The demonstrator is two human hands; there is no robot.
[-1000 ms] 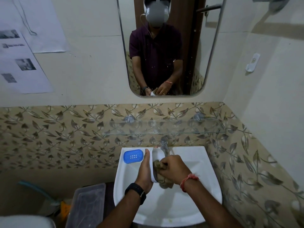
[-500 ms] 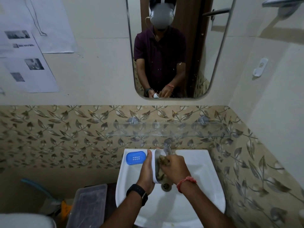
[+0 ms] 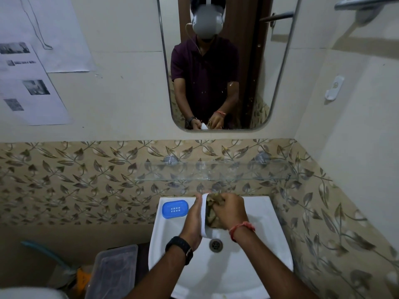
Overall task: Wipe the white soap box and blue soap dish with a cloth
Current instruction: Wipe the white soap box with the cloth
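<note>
**anon:** so where's the stuff rn?

**me:** white soap box (image 3: 203, 225) is up on its edge in my left hand (image 3: 194, 221). it's over the sink (image 3: 261, 244) basin, a bit behind the drain (image 3: 215, 244), near the middle of the back edge. open side faces right. my palm's against its outer side w/ the thumb up by the far end. the other fingers are hidden behind it, so can't say how they lie.

**anon:** and the other hand?

**me:** right hand (image 3: 231, 212) is bunched round the brownish cloth (image 3: 210, 214) and pushed into the box's open side, so the cloth's touching the inside. bits of it poke out above & below my fist.

**anon:** blue one?

**me:** blue soap dish (image 3: 174, 209) sits flat on the sink's back left corner. it's just beside my left hand, not touching afaict.

**anon:** anything else around?

**me:** glass shelf (image 3: 216, 173) on the wall above the sink, and a mirror (image 3: 254, 83) over that w/ me in it. clear plastic tub (image 3: 112, 270) down by the sink's front left corner. black watch (image 3: 180, 248) on my left wrist, red thread (image 3: 240, 228) on my right.
</note>
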